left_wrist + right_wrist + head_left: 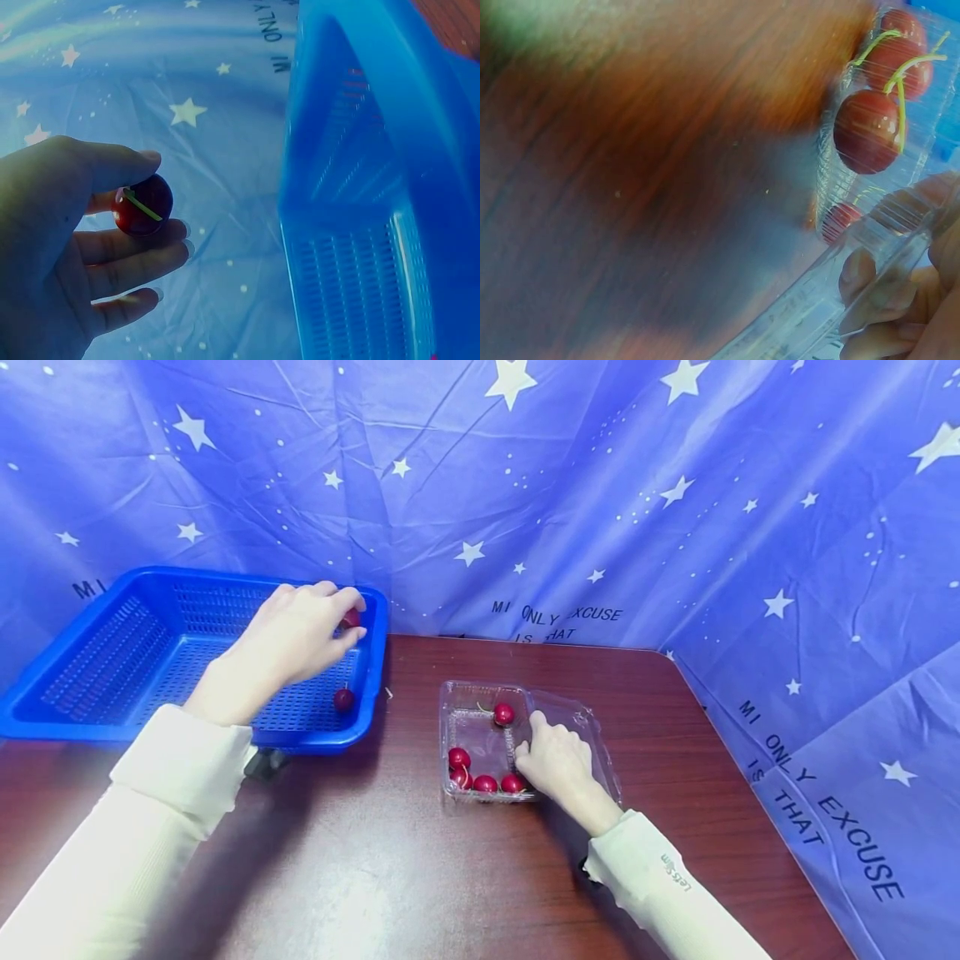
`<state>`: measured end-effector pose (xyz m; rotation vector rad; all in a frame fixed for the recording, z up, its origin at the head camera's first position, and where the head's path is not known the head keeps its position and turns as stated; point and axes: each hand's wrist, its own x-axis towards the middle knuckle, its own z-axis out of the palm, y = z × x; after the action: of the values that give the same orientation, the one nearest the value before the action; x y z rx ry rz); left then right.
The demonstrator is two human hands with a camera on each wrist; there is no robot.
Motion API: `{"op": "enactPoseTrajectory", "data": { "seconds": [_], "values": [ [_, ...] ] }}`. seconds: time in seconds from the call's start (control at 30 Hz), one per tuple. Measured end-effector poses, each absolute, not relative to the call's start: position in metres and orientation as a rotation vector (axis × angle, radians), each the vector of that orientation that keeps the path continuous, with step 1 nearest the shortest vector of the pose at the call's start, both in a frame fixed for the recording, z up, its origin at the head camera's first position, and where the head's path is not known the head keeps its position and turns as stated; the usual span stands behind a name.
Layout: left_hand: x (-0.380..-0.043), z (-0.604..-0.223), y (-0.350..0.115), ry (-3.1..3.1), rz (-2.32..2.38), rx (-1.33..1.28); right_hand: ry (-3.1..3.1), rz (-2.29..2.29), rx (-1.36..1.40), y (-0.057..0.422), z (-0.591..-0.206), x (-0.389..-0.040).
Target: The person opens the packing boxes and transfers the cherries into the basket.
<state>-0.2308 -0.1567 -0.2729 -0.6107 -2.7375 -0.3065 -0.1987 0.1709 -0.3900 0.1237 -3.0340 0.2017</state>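
My left hand (288, 631) is over the right part of the blue plastic basket (379, 668). It pinches a dark red cherry (144, 211) with a short green stem between thumb and fingers. Below it, another cherry (343, 700) lies inside the basket. At the table's middle stands a clear plastic box (447, 727), its lid (581, 717) folded open to the right. My right hand (558, 760) grips the box at its right edge, by the lid; in the right wrist view its curled fingers (881, 292) show through the plastic. Several cherries (866, 131) lie in the box, mostly along its near side.
The reddish-brown wooden table (420, 877) carries both containers. A blue curtain (435, 510) with white stars hangs behind and at the right, close to the table's edges. A small pale scrap (388, 693) lies beside the basket.
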Motion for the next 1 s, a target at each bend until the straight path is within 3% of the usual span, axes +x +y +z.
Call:
{"op": "enactPoseTrajectory", "data": {
  "seconds": [1.0],
  "values": [
    [-0.24,-0.296,-0.227,-3.172,-0.272,-0.392,-3.031,0.201,0.122,0.17,-0.39,-0.198]
  ]
}}
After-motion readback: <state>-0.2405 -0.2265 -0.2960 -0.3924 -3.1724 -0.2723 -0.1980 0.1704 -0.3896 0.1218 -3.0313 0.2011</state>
